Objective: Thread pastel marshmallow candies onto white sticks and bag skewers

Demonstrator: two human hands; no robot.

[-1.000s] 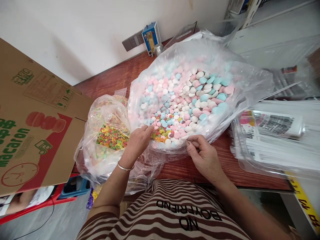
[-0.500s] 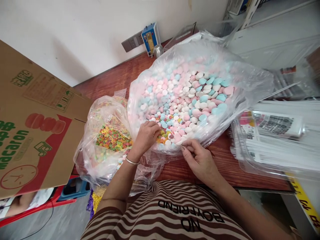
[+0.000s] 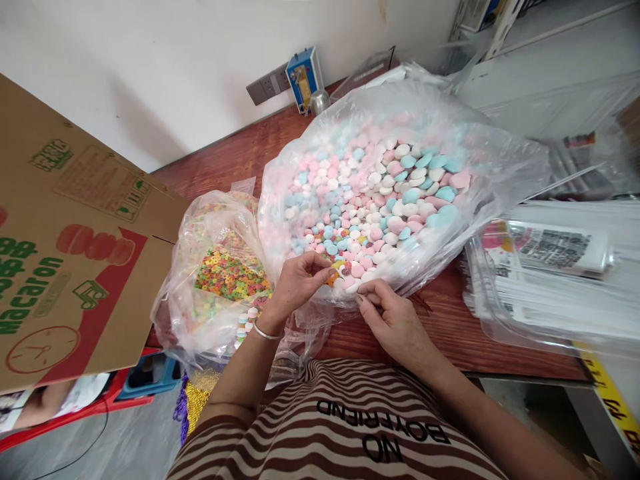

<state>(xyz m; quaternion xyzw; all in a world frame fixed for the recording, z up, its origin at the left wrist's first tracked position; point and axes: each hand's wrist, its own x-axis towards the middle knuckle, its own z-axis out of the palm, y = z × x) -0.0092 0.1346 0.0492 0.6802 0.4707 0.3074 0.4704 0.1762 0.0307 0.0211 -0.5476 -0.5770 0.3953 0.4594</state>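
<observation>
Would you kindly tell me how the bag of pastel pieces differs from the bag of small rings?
The pastel bag is larger than the ring bag. The pastel bag shows mostly pink, blue and white rounded pieces, while the ring bag shows mostly smaller green, yellow, orange and red rings. Both are translucent plastic bags on the table.

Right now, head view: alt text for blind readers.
A person's left hand and right hand are at the near edge of a large plastic bag of pink, white and blue pieces on a table. To its left are a smaller bag of multicoloured rings and a cardboard box; to its right, papers in a clear tray.
</observation>
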